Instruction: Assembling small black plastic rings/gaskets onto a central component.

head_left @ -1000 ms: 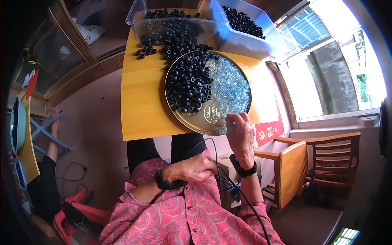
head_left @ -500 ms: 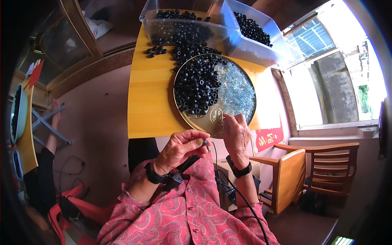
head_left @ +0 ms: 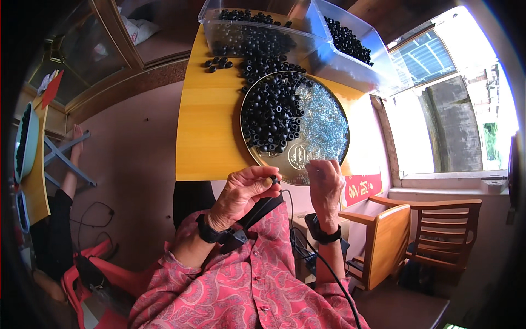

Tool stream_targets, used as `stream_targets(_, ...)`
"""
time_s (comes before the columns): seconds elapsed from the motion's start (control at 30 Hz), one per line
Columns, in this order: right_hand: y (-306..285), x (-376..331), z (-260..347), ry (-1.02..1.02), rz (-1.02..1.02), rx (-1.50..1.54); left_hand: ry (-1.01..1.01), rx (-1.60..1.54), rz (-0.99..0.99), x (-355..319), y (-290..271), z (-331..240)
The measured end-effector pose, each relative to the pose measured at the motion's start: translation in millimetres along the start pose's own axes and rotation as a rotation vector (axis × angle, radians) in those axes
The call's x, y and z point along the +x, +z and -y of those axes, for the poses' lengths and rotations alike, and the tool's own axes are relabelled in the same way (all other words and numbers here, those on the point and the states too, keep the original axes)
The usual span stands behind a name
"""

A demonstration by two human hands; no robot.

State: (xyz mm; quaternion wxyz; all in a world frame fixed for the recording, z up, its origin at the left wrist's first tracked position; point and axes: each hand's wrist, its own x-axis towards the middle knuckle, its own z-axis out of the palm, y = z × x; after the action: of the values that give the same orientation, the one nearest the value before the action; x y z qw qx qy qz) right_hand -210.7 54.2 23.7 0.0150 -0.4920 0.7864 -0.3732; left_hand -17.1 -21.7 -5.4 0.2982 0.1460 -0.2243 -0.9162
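Note:
Between the thumb and fingers of my left hand (head_left: pixel 244 192) is a small black round cap (head_left: pixel 274 179), held just off the near edge of the table. My right hand (head_left: pixel 326 189) is closed, fingertips pressed together, over the near right rim of a round gold-coloured tray (head_left: pixel 282 160). Whatever it pinches, if anything, is too small to make out. On the tray's left half lies a heap of similar black caps (head_left: pixel 271 112), several showing a hollow opening. Small clear, bluish glittering pieces (head_left: pixel 324 118) cover its right half.
A clear plastic bin (head_left: pixel 268 30) of black caps stands at the table's (head_left: pixel 205 131) far side, with caps spilling toward the tray. Beside it is another bin (head_left: pixel 356 66). Wooden chairs (head_left: pixel 390 244) stand right; a person's leg (head_left: pixel 68 183) shows left. A black cable (head_left: pixel 335 277) runs by my right arm.
My right hand has drawn back from over the tray toward its near right rim. My left hand keeps its pinch on the black cap, slightly farther from me. The whole view has shifted a little.

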Motion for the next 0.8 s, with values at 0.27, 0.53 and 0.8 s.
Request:
stream_targets(0.27, -7.4, -18.2, 10.8, 0.258, 0.05, 0.579, -0.002, -0.018, -0.017, 1.6, 0.1, 3.9)
stream_targets(0.53, -6.0, -26.1, 18.4, 0.286, 0.066, 0.619, -0.008, -0.003, -0.041, 1.4, 2.0, 3.4)
stream_targets(0.8, 1.9, -17.0, 7.4, -0.01, 0.025, -0.153, -0.021, 0.051, -0.075, 1.9, -3.2, 5.2)
